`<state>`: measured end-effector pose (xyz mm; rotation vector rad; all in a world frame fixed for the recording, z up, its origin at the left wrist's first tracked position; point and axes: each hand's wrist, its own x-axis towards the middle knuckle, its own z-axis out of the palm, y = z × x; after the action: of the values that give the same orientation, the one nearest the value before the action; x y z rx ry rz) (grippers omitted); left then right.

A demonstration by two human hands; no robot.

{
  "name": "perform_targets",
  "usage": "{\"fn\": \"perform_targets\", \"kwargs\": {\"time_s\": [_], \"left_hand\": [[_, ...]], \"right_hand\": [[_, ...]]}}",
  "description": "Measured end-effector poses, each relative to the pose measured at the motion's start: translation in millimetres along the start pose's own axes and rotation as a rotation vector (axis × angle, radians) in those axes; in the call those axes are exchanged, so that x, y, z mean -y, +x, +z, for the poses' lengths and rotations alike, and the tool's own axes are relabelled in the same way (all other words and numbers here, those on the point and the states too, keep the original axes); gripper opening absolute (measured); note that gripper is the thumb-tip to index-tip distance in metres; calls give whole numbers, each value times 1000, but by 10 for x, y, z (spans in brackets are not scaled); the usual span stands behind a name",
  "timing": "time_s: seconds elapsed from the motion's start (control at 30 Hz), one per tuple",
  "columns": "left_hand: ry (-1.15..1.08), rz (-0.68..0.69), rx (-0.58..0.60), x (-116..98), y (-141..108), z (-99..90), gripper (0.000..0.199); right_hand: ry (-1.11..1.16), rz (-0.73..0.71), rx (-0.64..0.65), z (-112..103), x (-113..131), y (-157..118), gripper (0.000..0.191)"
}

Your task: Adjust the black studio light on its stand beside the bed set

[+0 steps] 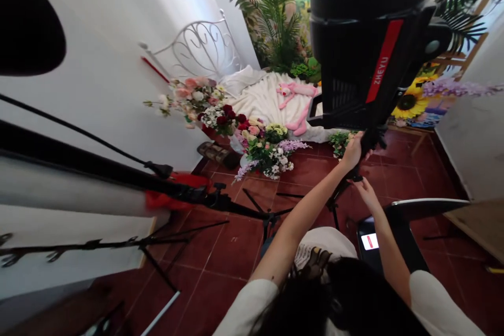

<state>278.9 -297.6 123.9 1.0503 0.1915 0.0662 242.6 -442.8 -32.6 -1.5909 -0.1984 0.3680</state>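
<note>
Seems to be adjusting the stand right of centre in the frame, gripping it under the lamp with left hand, touching its collar with right hand, firm hold unclear, and needs next to support the weight.

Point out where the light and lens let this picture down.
Head view: glare washes out the patch behind the palm; head view again: the lamp looks nearly black, though its red label stays legible; also in the head view, the lower-left corner is dim and soft, and the near pole seems stretched toward the left edge.
</note>
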Motion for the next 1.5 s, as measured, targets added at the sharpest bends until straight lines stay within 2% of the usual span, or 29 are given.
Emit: {"fn": "perform_targets", "kwargs": {"time_s": [0.17, 0.27, 0.37, 0.47, 0.63, 0.77, 0.87, 1.0, 1.13, 1.2, 1.33, 1.43, 1.5], "left_hand": [[-27, 87, -87, 25, 7, 86, 53], [-31, 97, -118, 38, 5, 97, 48], [-30, 99, -114, 40, -3, 83, 48], [-32, 105, -90, 34, -2, 67, 52], [16, 100, -42, 39, 16, 18, 59], [113, 77, 25, 152, -14, -91, 64], [119, 96, 13, 265, -50, -157, 64], [113, 102, -13, 327, -49, -161, 61], [93, 106, -47, 340, -17, -132, 61], [81, 137, -56, 358, -6, -126, 62], [79, 170, -50, 382, -6, -120, 62], [82, 142, -80, 370, -16, -109, 62], [87, 133, -90, 359, -19, -103, 63]], "right_hand": [[32, -39, -137, -234, 205, 204, 61], [-38, -32, -231, -170, 371, 272, 61], [-121, 55, -140, 42, 471, 209, 71], [-31, 172, -27, 239, 518, 61, 74], [306, 389, 86, 335, 616, -152, 69], [743, 476, 243, 355, 692, -264, 57], [1158, 466, 351, 419, 675, -331, 49], [1631, 409, 531, 529, 609, -362, 48], [1900, 436, 814, 589, 611, -335, 48], [1975, 461, 909, 601, 636, -323, 49], [2124, 550, 933, 609, 675, -328, 49], [2314, 711, 847, 582, 670, -329, 49], [2327, 754, 784, 545, 647, -302, 50]]}}
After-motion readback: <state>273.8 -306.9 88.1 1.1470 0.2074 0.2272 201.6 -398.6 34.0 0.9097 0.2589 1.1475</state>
